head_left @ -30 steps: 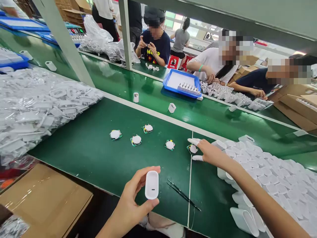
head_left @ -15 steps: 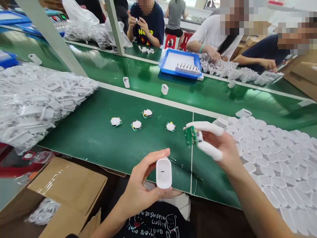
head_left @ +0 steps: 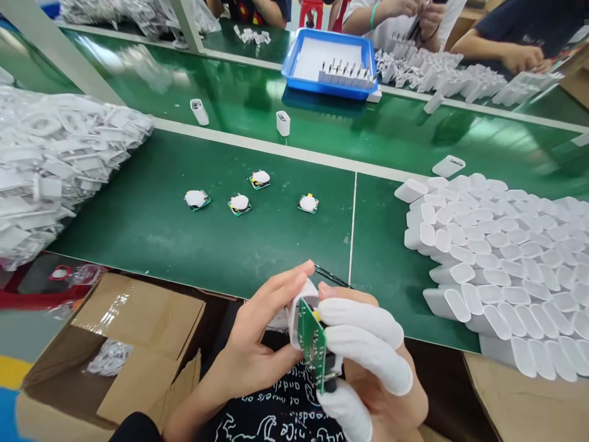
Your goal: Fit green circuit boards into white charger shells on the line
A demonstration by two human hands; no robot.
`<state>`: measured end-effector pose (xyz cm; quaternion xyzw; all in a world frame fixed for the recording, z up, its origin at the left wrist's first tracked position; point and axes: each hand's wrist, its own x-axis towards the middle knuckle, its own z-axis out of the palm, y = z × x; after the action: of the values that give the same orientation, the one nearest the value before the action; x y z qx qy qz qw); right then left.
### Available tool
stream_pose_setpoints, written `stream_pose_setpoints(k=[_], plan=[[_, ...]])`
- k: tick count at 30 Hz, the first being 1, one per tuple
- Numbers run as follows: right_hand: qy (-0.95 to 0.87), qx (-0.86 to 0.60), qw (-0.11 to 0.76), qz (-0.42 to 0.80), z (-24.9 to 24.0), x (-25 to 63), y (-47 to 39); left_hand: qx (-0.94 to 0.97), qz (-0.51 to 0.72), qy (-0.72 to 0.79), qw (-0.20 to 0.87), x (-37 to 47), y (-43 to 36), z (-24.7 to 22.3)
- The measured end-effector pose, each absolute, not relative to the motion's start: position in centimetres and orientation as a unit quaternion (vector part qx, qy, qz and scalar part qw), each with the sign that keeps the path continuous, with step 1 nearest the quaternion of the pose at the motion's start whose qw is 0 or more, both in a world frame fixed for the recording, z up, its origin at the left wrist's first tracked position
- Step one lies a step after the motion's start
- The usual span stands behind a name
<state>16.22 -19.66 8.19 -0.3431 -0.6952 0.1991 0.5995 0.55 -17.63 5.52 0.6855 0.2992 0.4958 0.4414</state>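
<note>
My left hand grips a white oval plastic shell between its fingers and thumb, above the lap. My right hand, with white covers on several fingertips, pinches a green circuit board that carries dark and yellow parts. The board stands on edge at the shell's open end; whether it reaches inside cannot be made out. Beyond the hands, several small boards with white tops, one of them a board nearest the hands, lie on the green table. A thin dark tool is partly hidden behind my right hand.
Many white shells stand packed at the right; a bag of white parts is at the left. Across a green belt with a few shells are a blue tray and people's hands. A cardboard box sits lower left.
My right hand has brought the board left and down to the shell. My left hand still holds the shell, now turned so its end faces the board. The view has tilted downward.
</note>
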Motion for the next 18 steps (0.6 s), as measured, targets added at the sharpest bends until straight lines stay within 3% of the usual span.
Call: stream_pose_setpoints(k=[18], plan=[[-0.714, -0.376, 0.567, 0.166, 8.21, 15.81, -20.26, 0.694, 0.493, 0.307, 0.426, 0.58, -17.64, 6.35]])
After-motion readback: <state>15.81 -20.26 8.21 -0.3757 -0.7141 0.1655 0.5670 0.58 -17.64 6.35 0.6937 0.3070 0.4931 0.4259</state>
